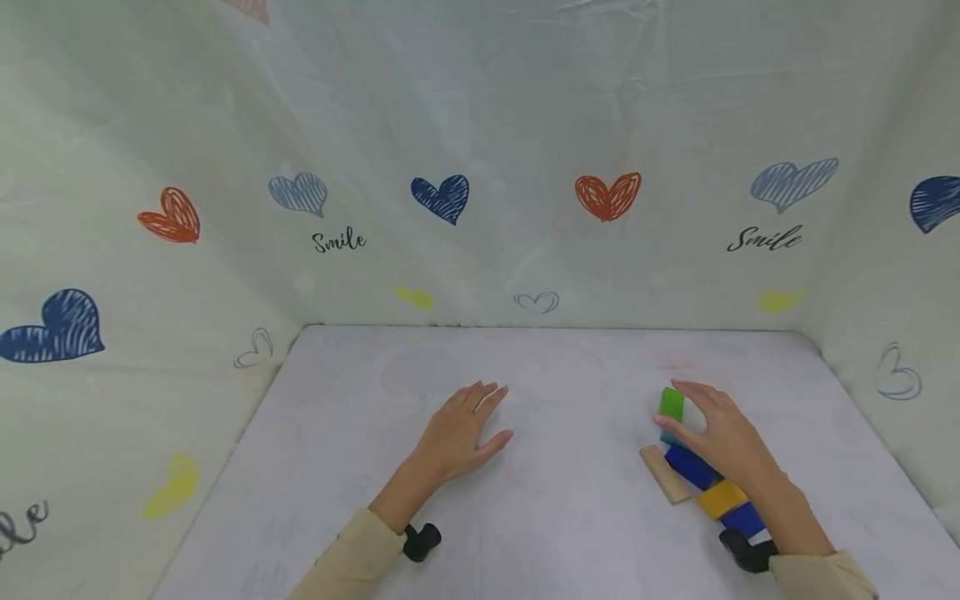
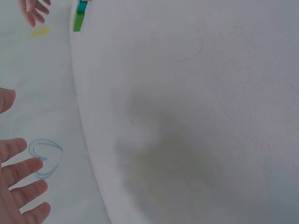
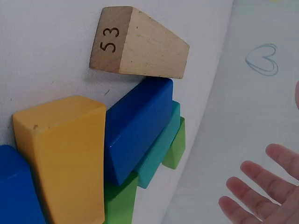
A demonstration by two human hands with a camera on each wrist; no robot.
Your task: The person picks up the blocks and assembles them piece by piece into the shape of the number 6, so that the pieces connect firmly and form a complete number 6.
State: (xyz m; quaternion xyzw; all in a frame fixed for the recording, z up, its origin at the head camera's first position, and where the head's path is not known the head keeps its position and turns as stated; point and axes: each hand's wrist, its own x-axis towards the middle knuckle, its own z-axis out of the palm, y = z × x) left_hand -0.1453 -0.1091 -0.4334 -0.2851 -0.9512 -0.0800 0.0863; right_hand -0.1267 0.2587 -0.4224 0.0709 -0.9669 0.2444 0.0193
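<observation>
My left hand (image 1: 459, 429) hovers over the white table left of centre, its fingers extended and thumb apart, holding nothing. On the right, my right hand (image 1: 720, 429) is spread above a row of wooden blocks, thumb and fingertips at the green block (image 1: 672, 402) in the head view. The right wrist view shows those fingers well off the blocks. Below the green one come a teal block (image 3: 161, 147), a blue block (image 1: 690, 467), a yellow block (image 1: 722, 498) and another blue block (image 1: 742, 520). Another green block (image 3: 121, 200) shows under the first blue one. A plain block (image 1: 664, 475) marked 53 lies alongside.
A white cloth covers the table (image 1: 555, 517). Pale curtains (image 1: 510, 100) printed with hearts and "Smile" enclose its back and sides. Black wrist devices (image 1: 422, 542) sit at both sleeve cuffs.
</observation>
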